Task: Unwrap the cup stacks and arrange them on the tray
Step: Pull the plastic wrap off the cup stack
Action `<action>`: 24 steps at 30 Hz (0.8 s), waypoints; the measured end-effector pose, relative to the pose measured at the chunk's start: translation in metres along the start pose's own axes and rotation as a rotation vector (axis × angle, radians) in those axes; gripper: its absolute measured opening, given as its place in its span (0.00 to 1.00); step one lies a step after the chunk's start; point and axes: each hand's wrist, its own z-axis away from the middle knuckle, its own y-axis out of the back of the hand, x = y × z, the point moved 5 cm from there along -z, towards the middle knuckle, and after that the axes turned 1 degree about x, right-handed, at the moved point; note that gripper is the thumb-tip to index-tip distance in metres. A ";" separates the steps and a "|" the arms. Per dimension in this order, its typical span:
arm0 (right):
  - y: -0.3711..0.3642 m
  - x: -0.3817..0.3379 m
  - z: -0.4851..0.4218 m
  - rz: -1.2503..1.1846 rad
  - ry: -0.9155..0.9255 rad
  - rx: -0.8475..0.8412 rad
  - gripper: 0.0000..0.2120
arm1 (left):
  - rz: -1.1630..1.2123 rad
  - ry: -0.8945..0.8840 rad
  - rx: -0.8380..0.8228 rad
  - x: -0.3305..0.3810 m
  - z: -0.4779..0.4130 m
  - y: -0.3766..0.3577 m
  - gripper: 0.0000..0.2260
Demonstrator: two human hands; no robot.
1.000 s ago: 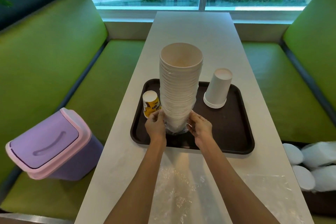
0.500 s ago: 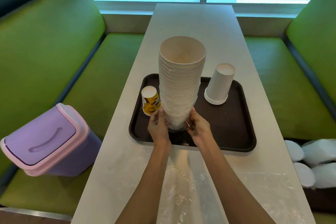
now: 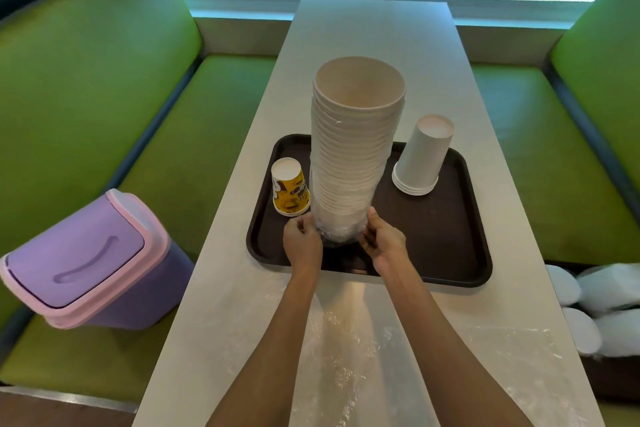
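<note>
A tall stack of white paper cups (image 3: 349, 156), mouth up, stands on the dark brown tray (image 3: 443, 246). Clear plastic wrap (image 3: 337, 236) is bunched round its foot. My left hand (image 3: 302, 243) pinches the wrap at the stack's lower left. My right hand (image 3: 382, 242) holds the stack's base on the right, fingers curled against the wrap. A small yellow printed cup stack (image 3: 290, 191) stands upside down at the tray's left. A short stack of white cups (image 3: 423, 155) stands upside down at the tray's back right.
Loose clear plastic sheets (image 3: 346, 357) lie on the white table (image 3: 374, 38) near me. A purple swing-lid bin (image 3: 86, 263) sits on the left green bench. Wrapped white cup stacks (image 3: 595, 308) lie on the right bench.
The plastic wrap has slid lower on the tall stack and now bunches at its foot. Both hands stay at the base. The camera has tilted down a little.
</note>
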 end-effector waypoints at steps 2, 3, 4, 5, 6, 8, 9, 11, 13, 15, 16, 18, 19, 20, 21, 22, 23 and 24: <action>0.004 0.005 -0.004 0.013 -0.010 0.047 0.07 | -0.073 -0.010 0.010 -0.008 -0.003 0.002 0.08; 0.005 0.006 -0.007 0.021 -0.001 0.069 0.08 | -0.099 -0.015 0.010 -0.009 -0.005 0.002 0.07; 0.006 0.007 -0.009 0.035 0.013 0.088 0.08 | -0.132 -0.023 0.008 -0.009 -0.006 0.002 0.07; 0.006 0.007 -0.010 0.055 0.028 0.106 0.07 | -0.172 -0.029 0.007 -0.008 -0.007 0.002 0.07; 0.006 0.007 -0.011 0.074 0.038 0.127 0.07 | -0.209 -0.030 0.007 -0.008 -0.008 0.003 0.08; 0.007 0.007 -0.012 0.096 0.059 0.157 0.07 | -0.252 -0.025 0.002 -0.006 -0.008 0.006 0.08; 0.009 0.006 -0.012 0.101 0.082 0.174 0.05 | -0.258 -0.026 0.008 -0.004 -0.007 0.009 0.08; 0.013 -0.002 -0.007 0.143 0.206 0.245 0.03 | -0.226 -0.054 0.058 0.005 -0.001 0.017 0.09; 0.014 -0.018 0.006 0.137 0.374 0.278 0.11 | -0.082 -0.112 0.115 0.025 0.010 0.025 0.11; 0.002 -0.033 0.028 0.015 0.456 0.143 0.15 | 0.157 -0.130 0.086 0.047 0.021 0.025 0.14; -0.007 -0.037 0.038 -0.056 0.446 0.047 0.17 | 0.277 -0.102 0.035 0.055 0.026 0.020 0.15; -0.022 -0.042 0.054 -0.171 0.401 -0.116 0.21 | 0.461 -0.035 -0.096 0.066 0.030 0.007 0.19; -0.027 -0.042 0.057 -0.187 0.389 -0.173 0.23 | 0.520 -0.016 -0.158 0.069 0.030 -0.001 0.21; -0.030 -0.040 0.058 -0.184 0.382 -0.208 0.24 | 0.563 -0.002 -0.208 0.070 0.030 -0.007 0.23; -0.032 -0.037 0.057 -0.173 0.383 -0.226 0.26 | 0.590 0.001 -0.240 0.069 0.029 -0.011 0.26; -0.034 -0.033 0.056 -0.153 0.390 -0.249 0.27 | 0.587 -0.002 -0.258 0.067 0.030 -0.014 0.28; -0.036 -0.029 0.054 -0.131 0.404 -0.272 0.28 | 0.567 -0.002 -0.261 0.064 0.030 -0.015 0.31; -0.037 -0.026 0.051 -0.102 0.432 -0.282 0.29 | 0.542 0.005 -0.255 0.059 0.029 -0.016 0.34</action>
